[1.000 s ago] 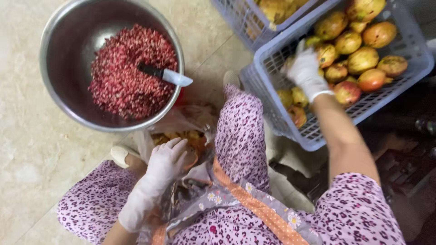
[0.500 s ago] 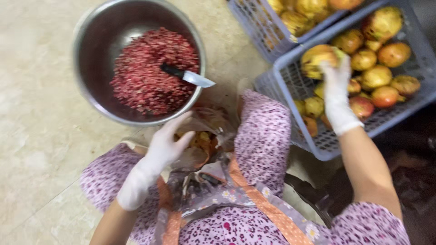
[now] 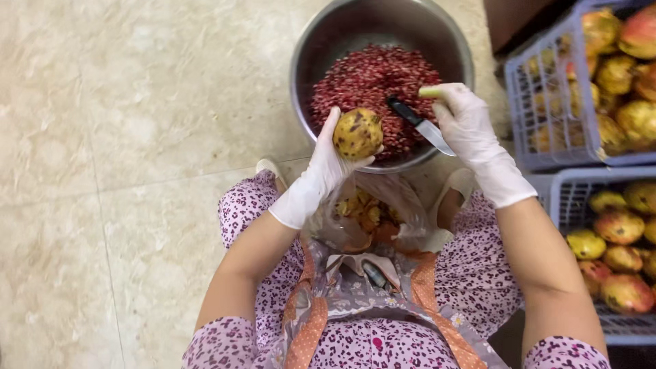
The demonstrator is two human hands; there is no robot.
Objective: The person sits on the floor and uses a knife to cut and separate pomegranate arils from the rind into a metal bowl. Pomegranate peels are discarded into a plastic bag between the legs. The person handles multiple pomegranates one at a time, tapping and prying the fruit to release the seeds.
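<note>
My left hand [image 3: 316,179], in a white glove, holds a yellow-brown spotted pomegranate [image 3: 357,133] over the near rim of a steel bowl [image 3: 309,48]. The bowl is filled with red pomegranate seeds [image 3: 372,78]. On the seeds lies a knife [image 3: 418,124] with a black handle, its blade pointing right. My gloved right hand [image 3: 473,133] is over the bowl's right side, thumb against the blade. I cannot tell whether it grips the knife. A small pale green piece [image 3: 430,90] shows at its fingertips.
A clear plastic bag of yellow peel scraps [image 3: 362,212] sits between my knees. Two grey-blue plastic crates [image 3: 547,109] [image 3: 557,198] of yellow and red pomegranates [image 3: 618,256] stand at the right. Beige tiled floor [image 3: 123,137] spreads to the left.
My right hand has left the crate and come to the knife in the bowl. The pomegranate taken from the crate is now in my left hand, which has risen from the peel bag to the bowl's rim.
</note>
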